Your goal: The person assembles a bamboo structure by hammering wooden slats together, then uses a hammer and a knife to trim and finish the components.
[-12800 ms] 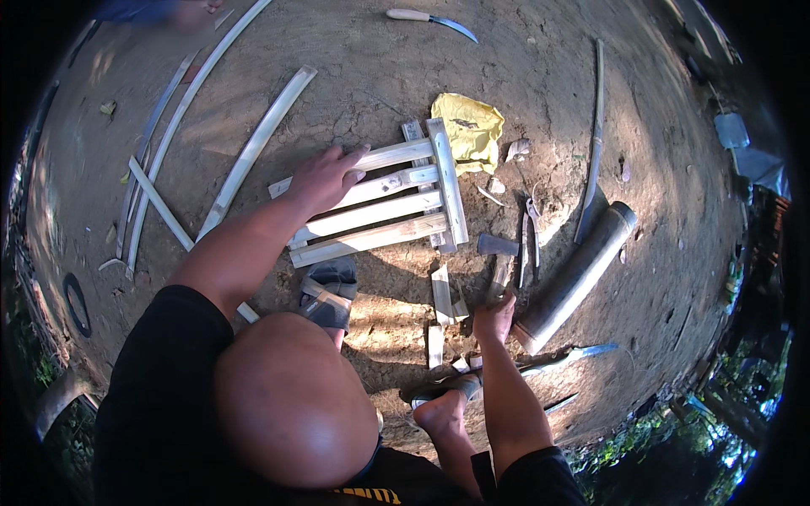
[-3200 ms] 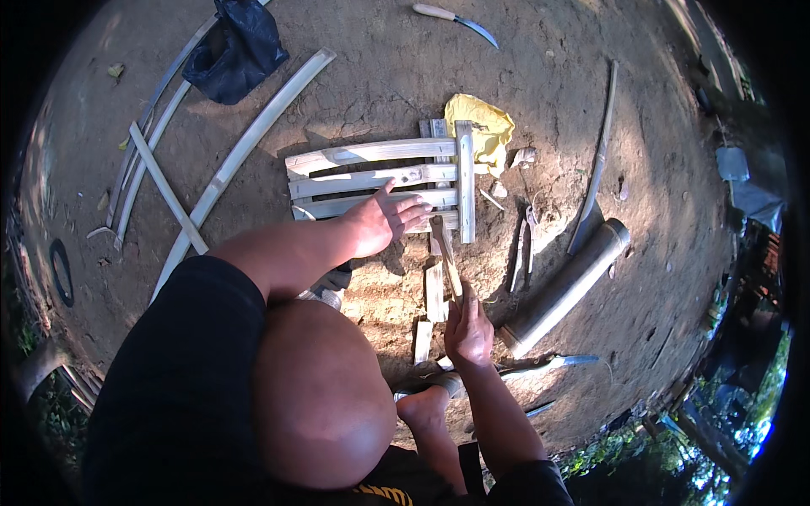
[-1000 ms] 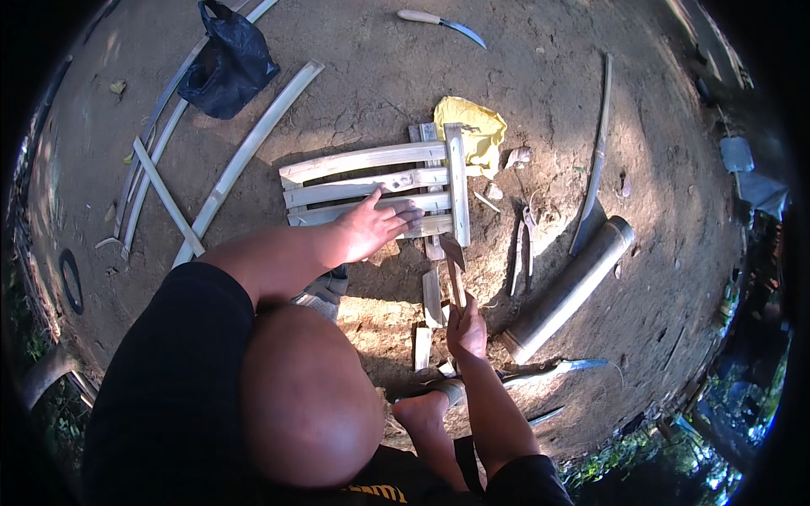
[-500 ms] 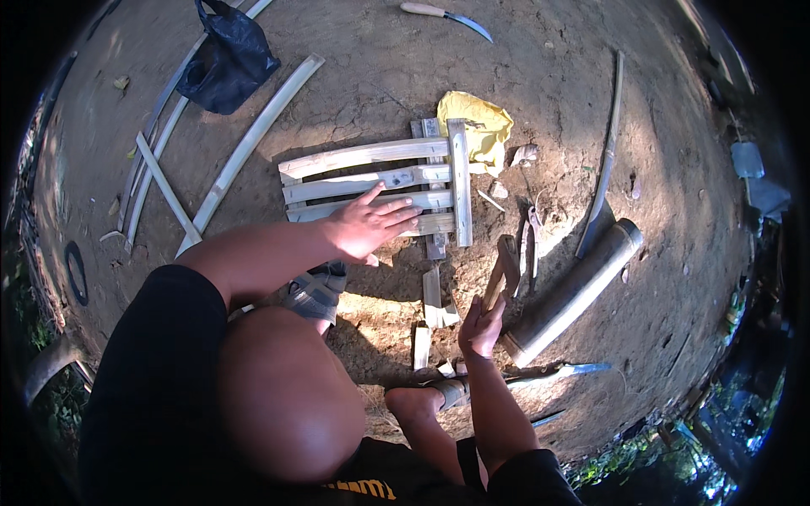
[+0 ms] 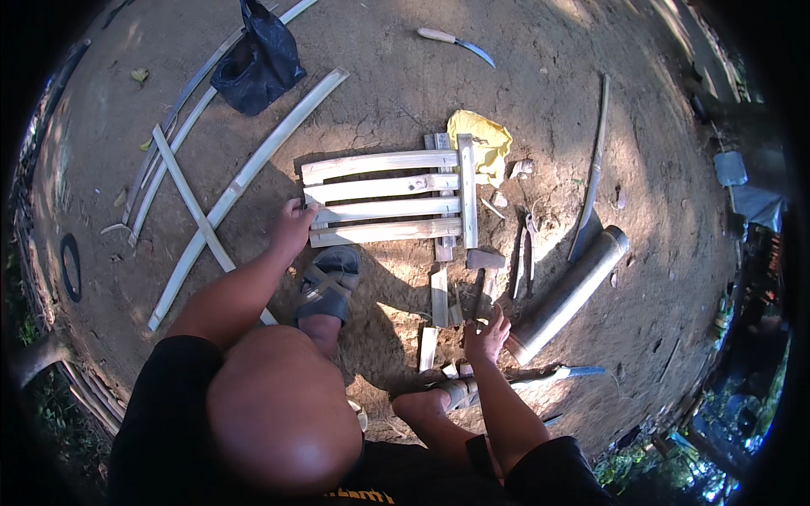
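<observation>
Left hand [image 5: 293,228] pinches pale slatted wooden frame [image 5: 390,208] by end. Right hand [image 5: 487,339] spread loose; blocky-headed hammer [image 5: 487,260] now down on rough dirt [image 5: 548,110].

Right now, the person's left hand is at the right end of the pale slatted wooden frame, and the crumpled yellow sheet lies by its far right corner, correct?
No: in the head view, the left hand is at the left end of the frame. The sheet does lie by the frame's far right corner.

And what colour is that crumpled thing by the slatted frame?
The crumpled sheet is yellow, clearest in the head view.
</observation>
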